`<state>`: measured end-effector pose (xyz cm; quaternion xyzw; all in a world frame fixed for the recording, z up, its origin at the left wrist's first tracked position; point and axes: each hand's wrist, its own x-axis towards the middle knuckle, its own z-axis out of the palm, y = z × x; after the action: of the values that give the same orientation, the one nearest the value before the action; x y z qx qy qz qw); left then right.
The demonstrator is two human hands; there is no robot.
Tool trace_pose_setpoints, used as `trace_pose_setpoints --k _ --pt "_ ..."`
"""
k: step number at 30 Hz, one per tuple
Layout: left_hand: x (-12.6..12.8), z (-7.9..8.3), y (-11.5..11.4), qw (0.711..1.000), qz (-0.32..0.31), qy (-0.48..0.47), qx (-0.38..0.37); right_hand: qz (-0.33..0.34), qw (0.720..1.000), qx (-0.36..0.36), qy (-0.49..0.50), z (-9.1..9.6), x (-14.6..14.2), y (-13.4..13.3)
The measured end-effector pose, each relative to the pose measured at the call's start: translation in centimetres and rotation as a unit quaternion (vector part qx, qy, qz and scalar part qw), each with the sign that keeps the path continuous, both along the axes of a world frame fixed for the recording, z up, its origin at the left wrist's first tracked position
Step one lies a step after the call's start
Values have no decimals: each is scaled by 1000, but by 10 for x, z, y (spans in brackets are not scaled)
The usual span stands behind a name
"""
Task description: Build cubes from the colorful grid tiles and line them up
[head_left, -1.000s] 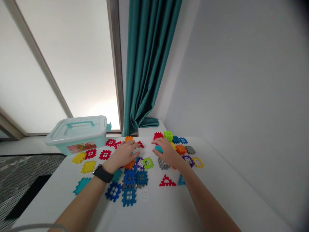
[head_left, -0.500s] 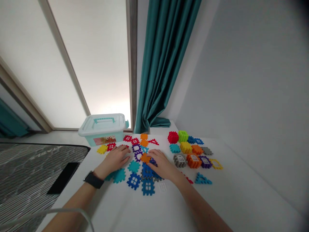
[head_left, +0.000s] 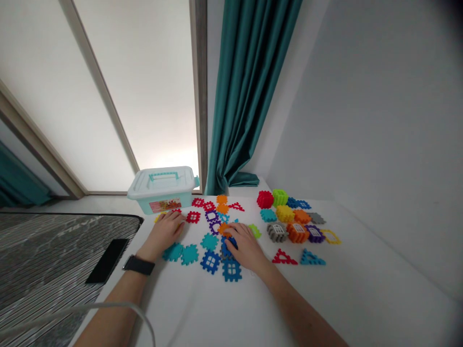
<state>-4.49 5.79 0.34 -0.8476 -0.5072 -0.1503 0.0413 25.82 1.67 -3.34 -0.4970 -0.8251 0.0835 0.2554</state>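
Dozens of plastic waffle tiles (head_left: 210, 261) lie over a white worktop (head_left: 188, 308), with the left hand (head_left: 164, 233) and the right hand (head_left: 246, 241) palm-down among them. Nearest the wearer, and farthest from the lidded storage box (head_left: 161, 190), sit a blue tile (head_left: 231, 271) and two teal tiles (head_left: 172, 251) on the near side of the spread.

The right hand is narrowly cupped, its fingers (head_left: 231, 235) curled down over a blue piece (head_left: 227, 249) and just beside an orange tile (head_left: 224, 229); whether it grips the blue piece, the pictures don't settle. The left hand lies flatter and slightly open, holding nothing that shows, its fingers (head_left: 173, 220) reaching over a yellow tile (head_left: 159, 219) — just in front of the box — and close to a red tile (head_left: 193, 217).

A black wristwatch (head_left: 138, 265) circles the left wrist. To the right of the box stands a separate group: a red cube (head_left: 265, 199), a green cube (head_left: 280, 197), a grey block (head_left: 277, 232), an orange block (head_left: 297, 233), and two triangular frames, one red (head_left: 284, 258) and one blue (head_left: 311, 258). Left of the box, lower down, lies a striped bed cover (head_left: 54, 250) with a black phone (head_left: 107, 260) on it, and behind the box hangs a teal curtain (head_left: 242, 96).
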Motion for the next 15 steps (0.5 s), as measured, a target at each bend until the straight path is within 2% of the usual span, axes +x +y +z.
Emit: trace_pose_setpoints --k 5,10,15 --pt "9 -5 -2 1000 -13 22 -2 7 1000 -1 16 0 2 -2" --pt "24 -10 -8 1000 17 19 5 12 1000 -5 18 1 4 -4" --pt "38 -14 -9 1000 20 6 -11 11 1000 -5 19 1 4 -5"
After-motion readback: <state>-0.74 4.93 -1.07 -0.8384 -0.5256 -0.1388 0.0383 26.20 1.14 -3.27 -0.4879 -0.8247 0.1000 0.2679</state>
